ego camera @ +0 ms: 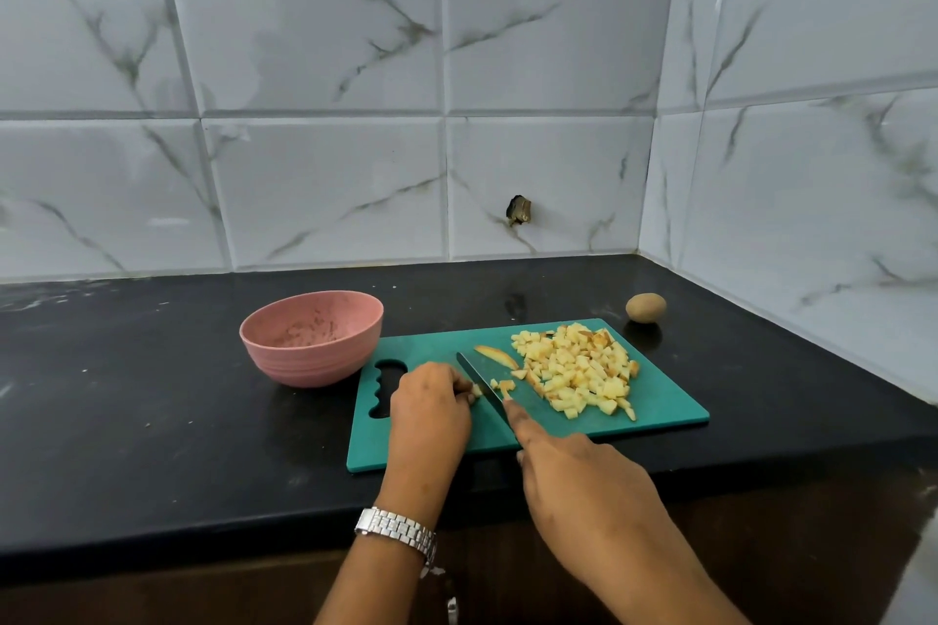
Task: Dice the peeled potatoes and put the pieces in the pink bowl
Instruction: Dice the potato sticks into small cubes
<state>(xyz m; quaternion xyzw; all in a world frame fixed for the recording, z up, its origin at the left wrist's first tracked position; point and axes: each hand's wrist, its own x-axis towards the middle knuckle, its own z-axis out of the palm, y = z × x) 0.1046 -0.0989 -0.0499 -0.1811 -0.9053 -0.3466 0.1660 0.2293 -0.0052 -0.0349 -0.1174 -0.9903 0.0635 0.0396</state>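
Presently, the black counter (152, 447) carries a green cutting board (660, 414) at its front edge. The pink bowl (284, 360) stands just beside the board's left end, holding no pieces. A pile of diced potato (578, 371) covers the board's right half. The right hand (583, 482) grips the knife (479, 378), forefinger laid along the blade's back, tip angled to the far left. The left hand (431, 409), wristwatch (398, 530) behind it, pinches a small potato piece (476, 390) against the blade with curled fingers. One whole potato (645, 307) sits beyond the board's far right corner. A thin slice (497, 355) lies between knife and pile.
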